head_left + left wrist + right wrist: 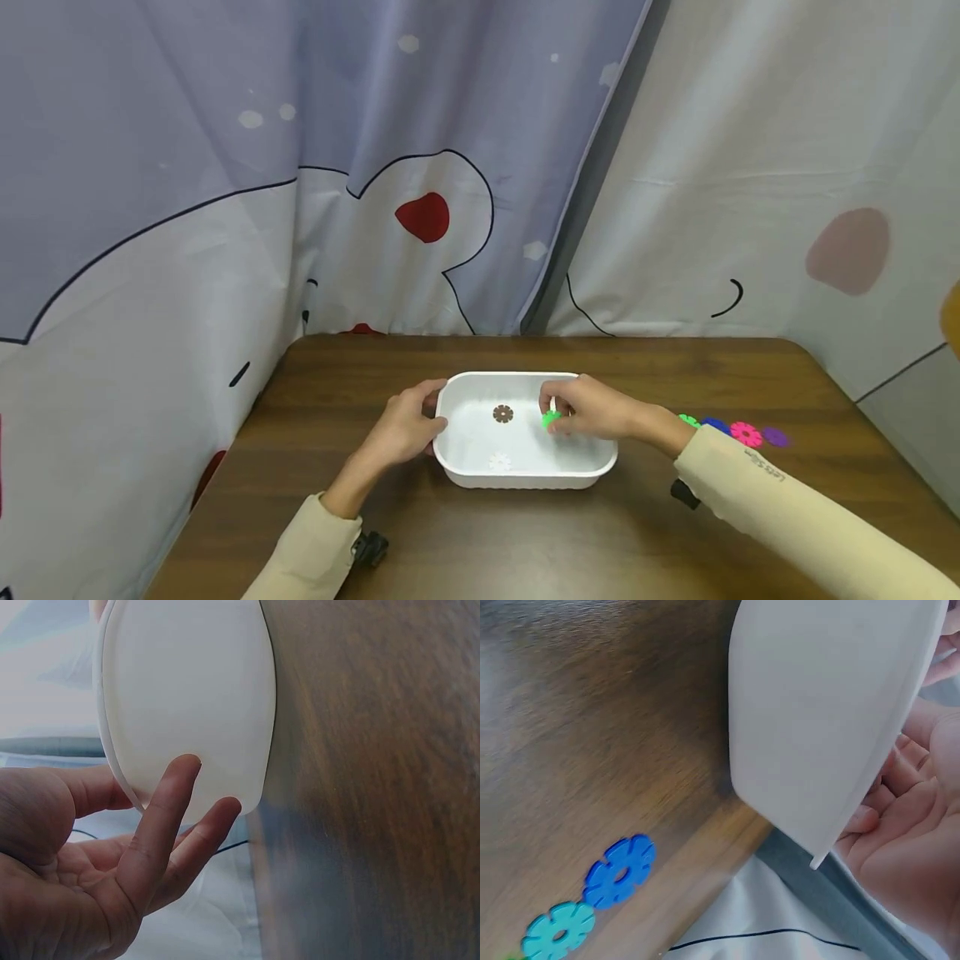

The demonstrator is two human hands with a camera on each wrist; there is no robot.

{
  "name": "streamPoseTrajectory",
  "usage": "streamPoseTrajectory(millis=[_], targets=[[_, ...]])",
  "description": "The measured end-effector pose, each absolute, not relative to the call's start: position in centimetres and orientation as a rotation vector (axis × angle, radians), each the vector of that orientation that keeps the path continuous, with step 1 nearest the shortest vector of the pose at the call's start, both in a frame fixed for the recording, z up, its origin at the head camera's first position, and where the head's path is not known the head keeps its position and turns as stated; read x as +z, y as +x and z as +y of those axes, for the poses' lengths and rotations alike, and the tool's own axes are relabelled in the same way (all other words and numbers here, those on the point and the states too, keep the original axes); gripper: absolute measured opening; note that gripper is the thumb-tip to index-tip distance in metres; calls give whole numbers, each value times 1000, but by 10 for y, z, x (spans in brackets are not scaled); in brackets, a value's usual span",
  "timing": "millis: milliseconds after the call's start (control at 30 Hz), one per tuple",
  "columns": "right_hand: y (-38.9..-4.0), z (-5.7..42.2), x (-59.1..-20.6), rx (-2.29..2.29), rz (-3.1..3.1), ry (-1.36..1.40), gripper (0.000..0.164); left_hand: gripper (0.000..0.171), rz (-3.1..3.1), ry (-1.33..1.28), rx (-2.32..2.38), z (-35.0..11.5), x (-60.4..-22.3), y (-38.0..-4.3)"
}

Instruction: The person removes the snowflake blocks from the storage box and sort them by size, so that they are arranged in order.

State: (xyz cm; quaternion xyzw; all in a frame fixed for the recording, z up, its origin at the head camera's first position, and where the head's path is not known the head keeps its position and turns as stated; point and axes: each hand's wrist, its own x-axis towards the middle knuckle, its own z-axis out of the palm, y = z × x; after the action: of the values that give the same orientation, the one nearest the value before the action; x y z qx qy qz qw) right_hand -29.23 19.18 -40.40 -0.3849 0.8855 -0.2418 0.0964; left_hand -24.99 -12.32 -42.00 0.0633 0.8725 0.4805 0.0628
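Observation:
A white plastic tub (pixel 480 481) stands on the table. My left hand (pixel 405 427) holds its left end, the thumb over the rim and fingers against the outer wall (pixel 187 697). Inside the tub lie a brown snowflake disc (pixel 503 413) and a white snowflake disc (pixel 499 461). My right hand (pixel 600 407) reaches over the right side and pinches a green snowflake disc (pixel 551 418) above the tub's floor. In the right wrist view the tub wall (pixel 817 727) hides the right fingertips and that disc.
Right of the tub, partly behind the right forearm, lie a green disc (pixel 688 420), a blue disc (pixel 715 426), a pink disc (pixel 746 434) and a purple disc (pixel 776 437). A teal disc (pixel 559 930) shows in the right wrist view. Curtains (pixel 420 275) hang behind the table (pixel 525 542).

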Motion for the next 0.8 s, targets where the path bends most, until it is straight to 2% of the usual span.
streamPoseTrajectory(millis=[233, 533, 800], targets=[[-293, 203, -394, -916, 2542, -1085, 13, 62, 2643, 177, 1450, -128, -420, -251], [-288, 230, -388, -1062, 2456, -891, 20, 62, 2646, 183, 1428, -124, -420, -251], [-286, 258, -388, -1198, 2391, -796, 20, 62, 2639, 176, 1419, -125, -419, -250]])
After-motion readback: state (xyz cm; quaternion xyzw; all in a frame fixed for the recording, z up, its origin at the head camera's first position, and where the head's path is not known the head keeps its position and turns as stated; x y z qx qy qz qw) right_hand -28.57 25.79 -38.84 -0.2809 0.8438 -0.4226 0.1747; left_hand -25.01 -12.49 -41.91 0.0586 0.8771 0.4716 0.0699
